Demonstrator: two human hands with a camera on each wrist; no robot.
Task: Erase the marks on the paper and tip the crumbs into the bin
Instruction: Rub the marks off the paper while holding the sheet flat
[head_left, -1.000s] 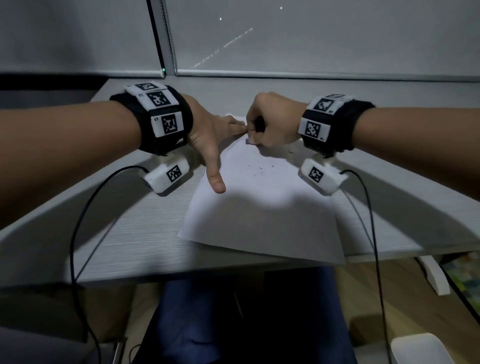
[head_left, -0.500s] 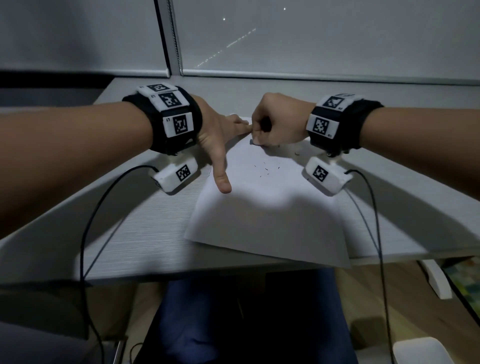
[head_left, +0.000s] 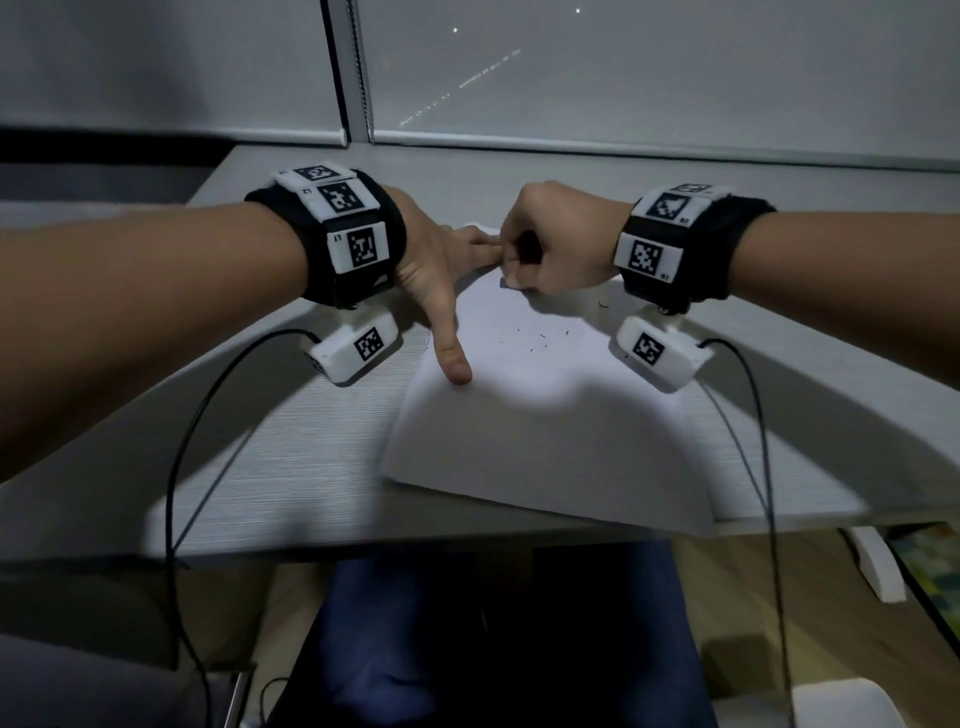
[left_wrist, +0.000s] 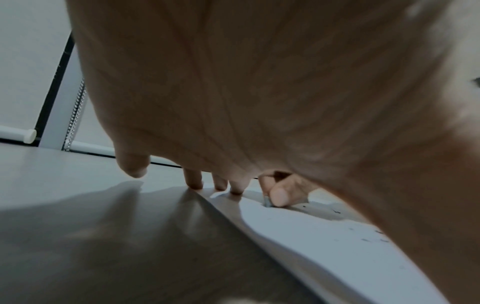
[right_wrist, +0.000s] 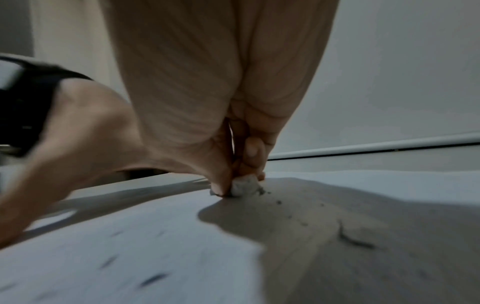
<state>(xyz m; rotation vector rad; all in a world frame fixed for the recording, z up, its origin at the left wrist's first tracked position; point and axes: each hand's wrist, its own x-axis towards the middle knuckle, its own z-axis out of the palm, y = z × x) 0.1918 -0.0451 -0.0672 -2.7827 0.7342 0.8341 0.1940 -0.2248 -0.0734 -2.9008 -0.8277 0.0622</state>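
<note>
Presently: paper (head_left: 545, 441) flat on desk (head_left: 291, 447), far corner under work. Right hand (head_left: 553, 244) pinches eraser (right_wrist: 244, 186) against sheet. Left hand (head_left: 436, 265) flat, fingers (left_wrist: 193, 179) extended, pinning the edge. Crumbs (head_left: 540, 340) scattered mid-sheet. Advice: short strokes away from pinning hand; keep crumbs on paper. Bin not identifiable.
</note>
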